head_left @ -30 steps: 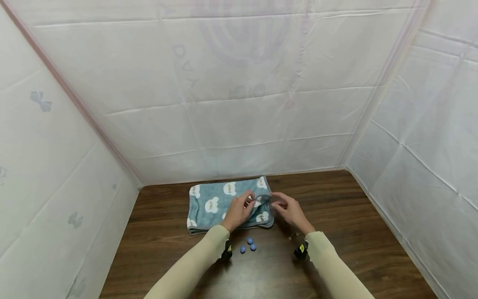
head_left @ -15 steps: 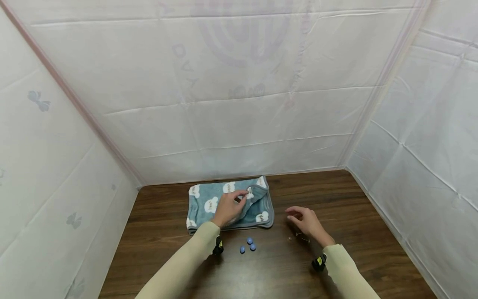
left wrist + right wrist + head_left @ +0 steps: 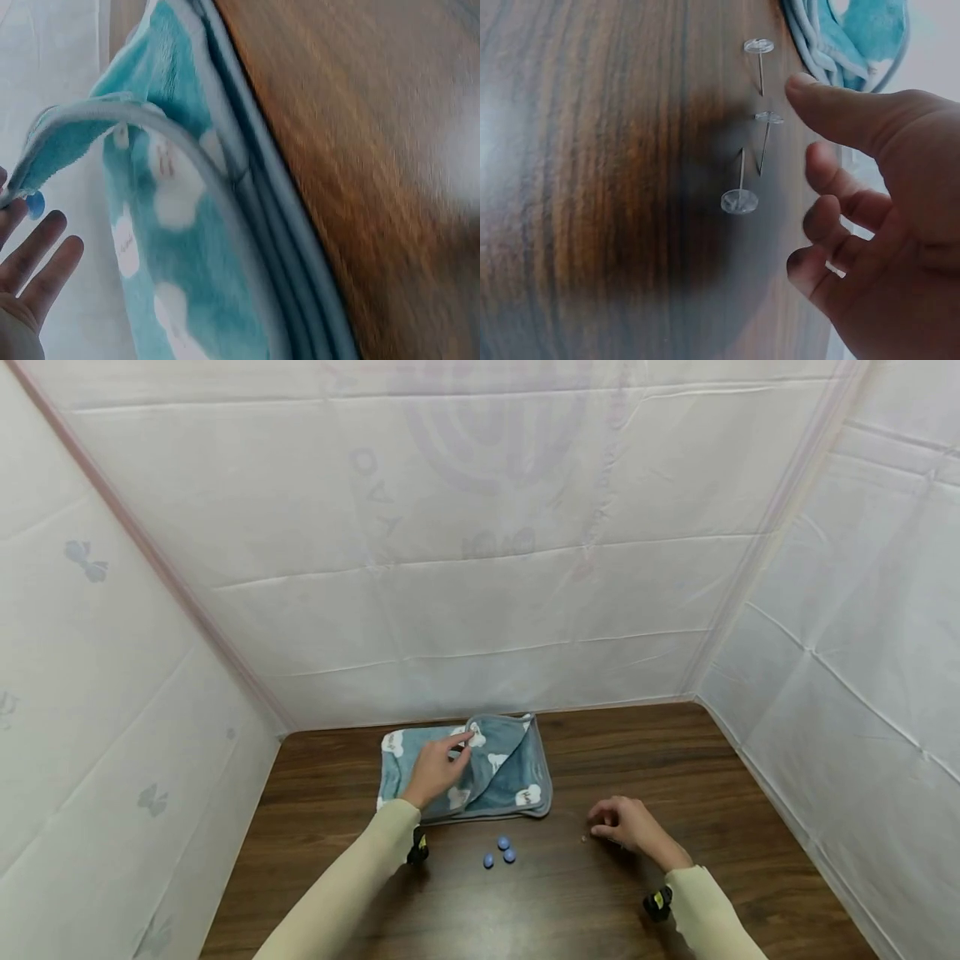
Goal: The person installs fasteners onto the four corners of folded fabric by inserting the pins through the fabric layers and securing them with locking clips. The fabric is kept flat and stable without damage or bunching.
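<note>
My left hand (image 3: 435, 770) pinches a corner of the folded teal cloth (image 3: 513, 781) with white bear shapes. In the left wrist view, that hand (image 3: 34, 281) keeps the grey-edged corner lifted, and a small blue disc (image 3: 35, 205) shows beside the fingertips. My right hand (image 3: 633, 828) hovers low over the table, right of the cloth. Its fingers (image 3: 826, 221) are loosely bent around nothing. Three clear-headed pins (image 3: 739, 201) lie on the wood close by the thumb, untouched. One tiny pin head (image 3: 584, 839) shows left of the hand in the head view.
Three blue buttons (image 3: 503, 842) lie together in front of the cloth. The brown wooden table (image 3: 720, 777) is bordered by a white sheet (image 3: 480, 610) behind it and white sheets at both sides.
My left hand has moved left, folding the cloth's corner back over it. The right hand has left the cloth and come right and nearer, down to the pins.
</note>
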The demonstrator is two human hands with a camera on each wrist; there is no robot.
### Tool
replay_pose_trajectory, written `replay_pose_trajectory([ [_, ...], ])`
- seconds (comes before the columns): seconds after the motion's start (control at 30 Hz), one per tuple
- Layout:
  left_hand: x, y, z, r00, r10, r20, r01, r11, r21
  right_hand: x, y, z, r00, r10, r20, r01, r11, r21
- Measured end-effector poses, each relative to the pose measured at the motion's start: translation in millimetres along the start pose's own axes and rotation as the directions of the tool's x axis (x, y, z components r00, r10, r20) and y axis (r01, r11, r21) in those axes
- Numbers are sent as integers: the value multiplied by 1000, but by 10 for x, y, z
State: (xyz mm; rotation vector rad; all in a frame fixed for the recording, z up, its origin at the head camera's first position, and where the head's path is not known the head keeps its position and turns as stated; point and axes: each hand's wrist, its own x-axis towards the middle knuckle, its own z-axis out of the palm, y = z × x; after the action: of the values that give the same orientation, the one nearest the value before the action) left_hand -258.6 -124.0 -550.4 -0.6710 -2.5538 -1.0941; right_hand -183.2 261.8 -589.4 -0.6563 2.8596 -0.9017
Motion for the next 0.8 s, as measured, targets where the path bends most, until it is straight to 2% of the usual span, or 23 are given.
replay_pose_trajectory([
  [0.17,-7,-94,-110,1000,-6,-8,6,1000,2,-53,11,6,997,64,39,-65,997,34],
  [0.27,-19,-159,-181,999,-43,-13,43,999,1,-76,18,12,995,94,43,-95,995,40],
  [0.37,-34,-218,-241,996,-83,-25,83,996,24,-92,26,21,994,104,40,-106,993,45],
  [0.5,-62,-278,-307,996,-88,-31,90,994,65,-99,36,43,995,100,26,-102,993,54],
  [0.67,-92,-361,-361,995,-96,16,94,991,97,-103,34,71,997,78,0,-78,995,61],
  [0.8,-111,-412,-387,985,-147,87,138,985,107,-106,38,85,999,49,-21,-48,997,62],
])
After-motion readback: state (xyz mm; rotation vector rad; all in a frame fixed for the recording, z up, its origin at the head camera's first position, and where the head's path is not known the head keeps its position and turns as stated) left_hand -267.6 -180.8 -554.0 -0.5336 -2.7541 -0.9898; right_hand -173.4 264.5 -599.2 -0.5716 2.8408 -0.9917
